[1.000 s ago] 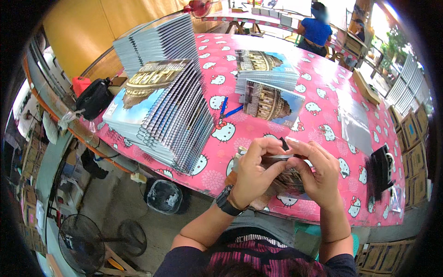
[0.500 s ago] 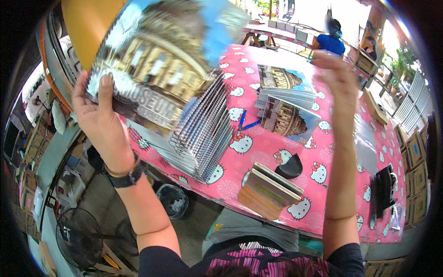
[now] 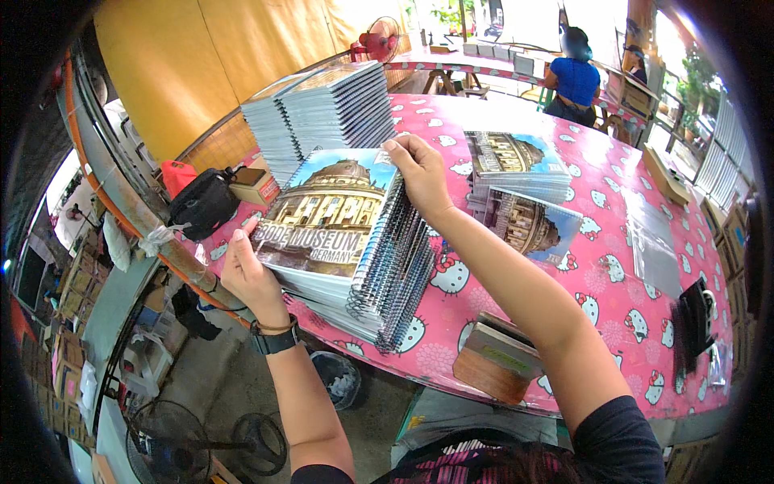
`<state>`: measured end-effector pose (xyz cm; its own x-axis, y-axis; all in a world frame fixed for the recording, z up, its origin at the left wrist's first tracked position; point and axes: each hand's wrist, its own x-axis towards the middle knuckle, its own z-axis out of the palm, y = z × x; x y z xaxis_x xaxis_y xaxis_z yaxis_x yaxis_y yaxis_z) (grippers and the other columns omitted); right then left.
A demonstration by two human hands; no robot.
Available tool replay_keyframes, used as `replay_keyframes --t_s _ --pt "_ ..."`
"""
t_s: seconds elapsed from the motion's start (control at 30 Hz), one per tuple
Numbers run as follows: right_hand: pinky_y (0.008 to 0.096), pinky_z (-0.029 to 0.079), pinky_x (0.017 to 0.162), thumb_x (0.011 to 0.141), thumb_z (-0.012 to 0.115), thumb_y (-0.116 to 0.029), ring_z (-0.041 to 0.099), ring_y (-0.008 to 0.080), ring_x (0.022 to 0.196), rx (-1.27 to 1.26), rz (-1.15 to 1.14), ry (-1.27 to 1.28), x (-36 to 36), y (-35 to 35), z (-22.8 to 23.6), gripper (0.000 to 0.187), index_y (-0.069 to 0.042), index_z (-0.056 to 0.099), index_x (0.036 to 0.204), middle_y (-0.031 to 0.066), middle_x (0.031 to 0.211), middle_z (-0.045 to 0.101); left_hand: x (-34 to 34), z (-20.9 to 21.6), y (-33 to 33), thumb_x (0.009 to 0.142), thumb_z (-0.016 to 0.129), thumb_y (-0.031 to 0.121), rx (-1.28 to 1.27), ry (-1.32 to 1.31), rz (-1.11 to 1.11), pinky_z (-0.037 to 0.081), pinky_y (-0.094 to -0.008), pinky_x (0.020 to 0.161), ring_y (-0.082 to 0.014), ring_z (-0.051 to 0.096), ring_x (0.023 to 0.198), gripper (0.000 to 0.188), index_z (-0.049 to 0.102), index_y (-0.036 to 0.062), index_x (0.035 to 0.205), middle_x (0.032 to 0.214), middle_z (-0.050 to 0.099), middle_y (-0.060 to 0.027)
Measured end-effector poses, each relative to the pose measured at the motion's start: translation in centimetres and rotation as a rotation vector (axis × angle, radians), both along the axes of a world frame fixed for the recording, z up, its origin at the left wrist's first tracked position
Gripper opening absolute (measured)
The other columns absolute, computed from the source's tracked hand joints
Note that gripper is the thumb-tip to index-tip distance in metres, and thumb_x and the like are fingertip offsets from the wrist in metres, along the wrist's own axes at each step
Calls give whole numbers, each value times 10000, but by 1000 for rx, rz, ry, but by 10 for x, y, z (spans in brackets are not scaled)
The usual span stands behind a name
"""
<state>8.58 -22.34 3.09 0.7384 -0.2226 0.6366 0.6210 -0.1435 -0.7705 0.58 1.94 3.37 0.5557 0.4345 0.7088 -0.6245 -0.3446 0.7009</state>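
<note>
A spiral notebook (image 3: 326, 211) with a domed building on its cover lies on top of a tall stack of spiral-bound notebooks (image 3: 391, 282), coils toward the right. My left hand (image 3: 254, 278) grips its left edge, thumb at the cover's rim. At its far right corner my right hand (image 3: 419, 173) pinches the edge with bent fingers. To the right of my right hand sit a smaller notebook pile (image 3: 520, 157) and, nearer me, another notebook (image 3: 532, 222) turned at an angle. My right forearm crosses over the table in front of them.
Taller notebook stacks (image 3: 322, 109) stand at the far left beside a small carton (image 3: 254, 184) and a black bag (image 3: 201, 206). Wooden blocks (image 3: 500, 355) lie near the front edge of the pink tablecloth (image 3: 435, 355). A person in blue (image 3: 574, 77) is farther back.
The notebook my left hand held up in the air has come down onto the stack. My right hand has moved left from above the table to the notebook's corner.
</note>
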Motion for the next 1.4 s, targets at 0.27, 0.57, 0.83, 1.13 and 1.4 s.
replay_keyframes --t_s 0.27,0.57,0.83,1.13,1.4 --pt "304 444 779 845 473 -74 568 192 877 31 -19 -153 2 -1 -6 225 -9 558 1044 121 923 597 5 -1 -6 980 413 250 84 -28 82 454 -296 754 -179 598 801 408 669 -68 979 901 681 -123" --pt "406 454 866 771 656 -146 600 318 964 -732 -385 41 -81 -148 -19 249 -26 615 986 158 989 632 -60 -8 24 971 425 184 68 -362 325 428 -363 941 -262 539 1066 345 523 -83 1165 1182 525 -196" --pt "395 493 730 698 664 -44 614 322 824 -1086 -658 247 -171 -225 -45 236 -58 649 933 134 891 631 -120 -52 -115 756 726 187 427 -442 -304 383 -417 969 -311 456 1133 751 294 -28 1331 1284 404 -223" --pt "325 488 715 673 754 -48 629 186 848 -364 -274 154 -322 -154 30 308 1 637 954 67 850 625 -99 -42 -180 779 709 -12 -205 178 -1209 454 -272 861 -159 594 952 461 481 -8 1179 1059 619 -83" --pt "285 489 725 751 711 -55 641 157 774 -336 -383 365 -366 -154 -91 195 -9 654 932 90 840 674 -95 -73 -191 755 739 7 -209 282 -1268 465 -293 850 -158 590 945 451 508 9 1142 1058 620 -89"
